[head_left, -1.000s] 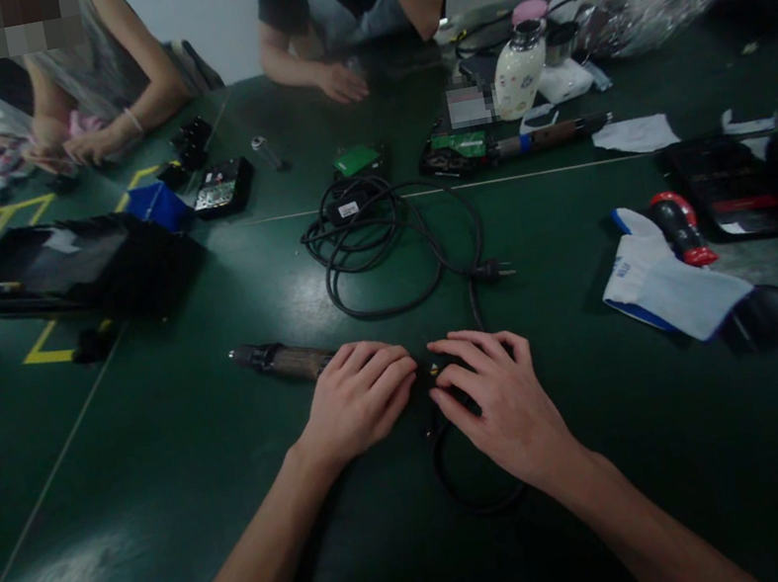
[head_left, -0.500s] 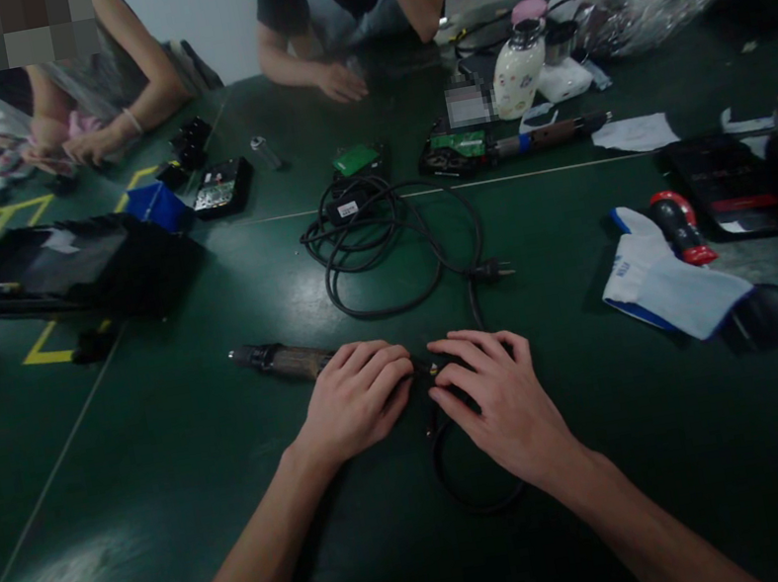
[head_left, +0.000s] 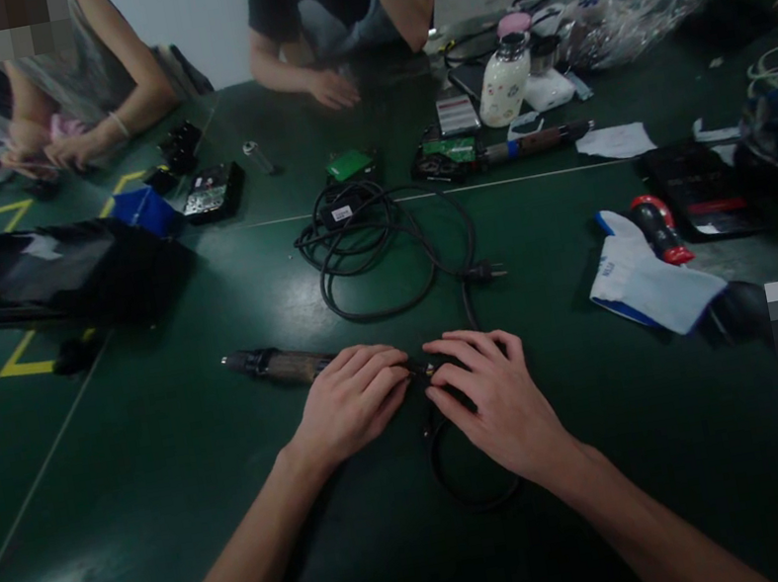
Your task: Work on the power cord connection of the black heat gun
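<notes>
My left hand (head_left: 355, 402) is closed over the rear end of a dark electric screwdriver (head_left: 289, 366), whose tip points left. Opposite it, my right hand (head_left: 498, 397) pinches the end of a black cable (head_left: 432, 459), with a small metallic connector (head_left: 430, 370) showing at the fingertips. The two hands almost meet there. Whether the connector sits in the screwdriver is hidden by my fingers. Part of the cable loops on the green table below my right hand. Behind my hands lies a coiled black power cord (head_left: 328, 287) with a two-pin plug (head_left: 485, 271).
A black tray (head_left: 56, 279) stands at left. Opened devices with green circuit boards (head_left: 350, 165) lie beyond the cord, near a cream bottle (head_left: 504, 82). At right are a glove (head_left: 649, 275), a red-and-black screwdriver handle (head_left: 662, 230) and a black device (head_left: 703, 190). Co-workers sit across the table.
The view has shifted slightly, so surrounding things sit a little further left. My hands keep almost the same pose, with the connector still between them.
</notes>
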Demonstrator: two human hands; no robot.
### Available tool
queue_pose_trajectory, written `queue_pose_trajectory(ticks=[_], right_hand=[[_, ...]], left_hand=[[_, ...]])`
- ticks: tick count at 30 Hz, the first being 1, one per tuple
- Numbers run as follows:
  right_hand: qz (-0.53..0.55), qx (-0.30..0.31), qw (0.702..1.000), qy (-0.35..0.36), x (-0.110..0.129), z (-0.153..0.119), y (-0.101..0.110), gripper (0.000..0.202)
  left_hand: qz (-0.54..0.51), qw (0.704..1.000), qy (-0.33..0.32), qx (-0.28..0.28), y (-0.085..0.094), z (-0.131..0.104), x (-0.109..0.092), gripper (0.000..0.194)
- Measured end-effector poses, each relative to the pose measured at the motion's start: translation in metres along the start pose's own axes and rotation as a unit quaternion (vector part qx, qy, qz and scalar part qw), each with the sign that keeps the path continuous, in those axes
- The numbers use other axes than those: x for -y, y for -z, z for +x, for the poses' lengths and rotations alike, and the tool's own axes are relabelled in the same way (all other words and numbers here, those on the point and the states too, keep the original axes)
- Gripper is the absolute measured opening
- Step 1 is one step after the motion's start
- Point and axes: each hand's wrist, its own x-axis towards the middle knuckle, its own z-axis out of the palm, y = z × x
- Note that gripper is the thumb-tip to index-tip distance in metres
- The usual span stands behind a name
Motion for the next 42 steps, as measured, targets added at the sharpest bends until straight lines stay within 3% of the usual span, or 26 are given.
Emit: queue_pose_trajectory(ticks=[6, 19, 28, 42], right_hand=[[-0.014, -0.002, 1.0, -0.001, 0.003, 0.0, 0.0, 0.01], [-0.049, -0.042, 0.998, -0.021, 0.015, 0.006, -0.011, 0.012], [-0.039, -0.037, 0.999, -0.002, 0.017, 0.006, -0.011, 0.012], [-0.054, -0.017, 0.998, -0.006, 0.021, 0.005, -0.008, 0.014]], left_hand=[[0.009, 0.999, -0.032, -0.005, -0.001, -0.003, 0.005, 0.008], [-0.001, 0.999, -0.028, -0.023, -0.003, -0.002, 0.005, 0.005], [0.025, 0.999, -0.041, -0.002, -0.004, -0.004, 0.005, 0.011], [0.002, 0.999, -0.035, -0.032, -0.009, -0.007, 0.006, 0.018]])
